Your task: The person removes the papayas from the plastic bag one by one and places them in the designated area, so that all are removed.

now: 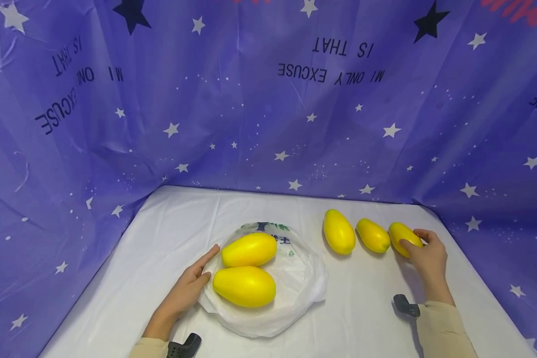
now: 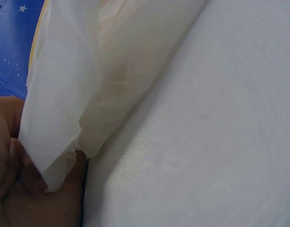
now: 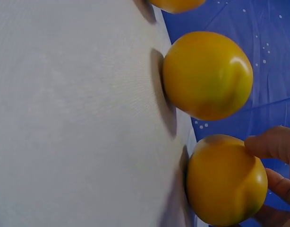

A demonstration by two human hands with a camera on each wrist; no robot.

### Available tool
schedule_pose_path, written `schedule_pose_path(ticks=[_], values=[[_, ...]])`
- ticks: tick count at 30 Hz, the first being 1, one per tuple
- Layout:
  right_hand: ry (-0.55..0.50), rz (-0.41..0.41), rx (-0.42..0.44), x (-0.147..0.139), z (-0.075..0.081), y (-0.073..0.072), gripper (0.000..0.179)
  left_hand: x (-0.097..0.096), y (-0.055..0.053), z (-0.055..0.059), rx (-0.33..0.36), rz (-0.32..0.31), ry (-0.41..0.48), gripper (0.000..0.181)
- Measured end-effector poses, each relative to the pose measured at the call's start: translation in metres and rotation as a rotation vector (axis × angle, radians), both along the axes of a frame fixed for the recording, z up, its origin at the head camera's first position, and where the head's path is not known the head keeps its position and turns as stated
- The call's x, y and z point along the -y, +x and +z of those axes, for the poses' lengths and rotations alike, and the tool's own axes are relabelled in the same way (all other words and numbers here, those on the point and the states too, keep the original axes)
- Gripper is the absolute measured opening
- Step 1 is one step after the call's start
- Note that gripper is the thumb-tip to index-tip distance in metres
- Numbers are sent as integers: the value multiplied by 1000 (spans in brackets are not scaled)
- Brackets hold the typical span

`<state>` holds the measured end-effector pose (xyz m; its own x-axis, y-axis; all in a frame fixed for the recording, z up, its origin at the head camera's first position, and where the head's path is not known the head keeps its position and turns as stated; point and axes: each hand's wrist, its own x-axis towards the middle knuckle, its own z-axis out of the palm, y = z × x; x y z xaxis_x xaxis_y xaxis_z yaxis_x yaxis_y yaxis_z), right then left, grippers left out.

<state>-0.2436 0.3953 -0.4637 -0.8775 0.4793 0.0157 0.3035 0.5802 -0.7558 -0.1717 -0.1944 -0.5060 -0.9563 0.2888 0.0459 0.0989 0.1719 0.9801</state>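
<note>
My right hand (image 1: 431, 256) is at the rightmost yellow oval fruit (image 1: 402, 236) on the table, thumb on its near side and fingers round the far side. The right wrist view shows the fingertips (image 3: 268, 144) on that fruit (image 3: 225, 182). To its left lie two more, a smaller fruit (image 1: 373, 235) and a longer one (image 1: 339, 232). A white plastic bag (image 1: 295, 283) sits spread with its mouth upward, holding two fruits (image 1: 244, 287). My left hand (image 1: 189, 288) touches the bag's left side with extended fingers; in the left wrist view the bag (image 2: 64, 94) hides most of them.
A white cloth (image 1: 362, 308) covers the table. Purple star-patterned sheets (image 1: 250, 99) hang behind it and along both sides. Each wrist carries a dark camera mount, the left one (image 1: 185, 346) near the bag's front and the right one (image 1: 405, 305) over the cloth.
</note>
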Motion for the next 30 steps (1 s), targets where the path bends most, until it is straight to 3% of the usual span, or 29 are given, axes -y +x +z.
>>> schedule_pose_path(ticks=[13,22,30], values=[[10,-2,-10,0,10,0,70,-1,-1,1,-2,21,-23,60],[38,-55,-139,16,34,5,61,-2,0,2,1,15,-8,60],[86,76,-287,55,58,7,55,-2,0,2,14,12,-2,60]])
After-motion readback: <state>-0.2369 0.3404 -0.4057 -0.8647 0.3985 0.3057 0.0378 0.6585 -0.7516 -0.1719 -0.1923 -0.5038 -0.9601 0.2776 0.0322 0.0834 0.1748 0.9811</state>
